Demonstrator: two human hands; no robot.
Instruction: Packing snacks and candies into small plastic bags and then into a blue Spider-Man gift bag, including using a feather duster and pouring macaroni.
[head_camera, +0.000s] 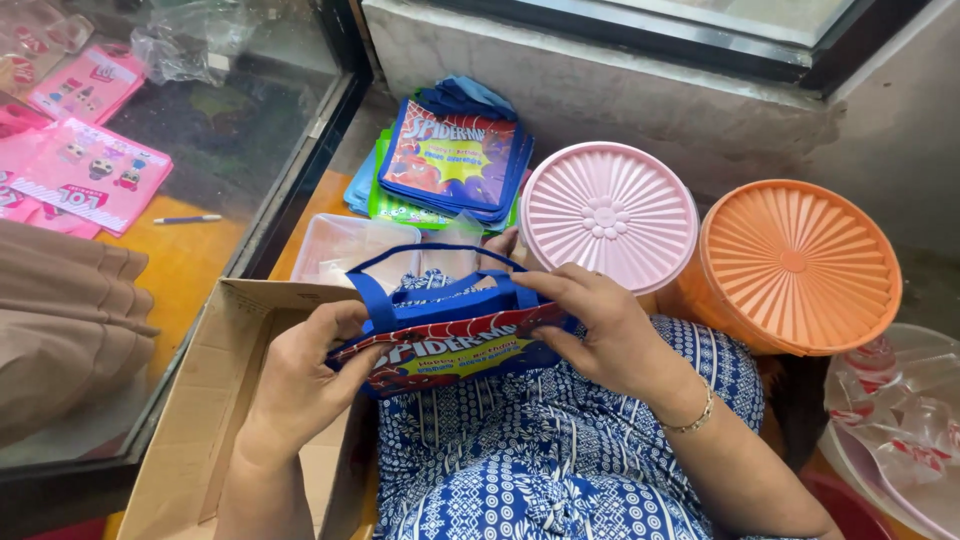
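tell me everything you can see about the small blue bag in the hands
The small blue bag is a soft, fabric-like tote with two blue loop handles standing up and a red, yellow and blue cartoon print on its front. It is held flat over the lap, mouth upward. The left hand grips its left end; the right hand pinches its top edge at the right. A cardboard box lies beside it.

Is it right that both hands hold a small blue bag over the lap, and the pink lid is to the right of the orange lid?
Not quite. Both hands, left hand and right hand, do hold the blue bag over the lap, but the pink lid is to the left of the orange lid, as the head view shows.
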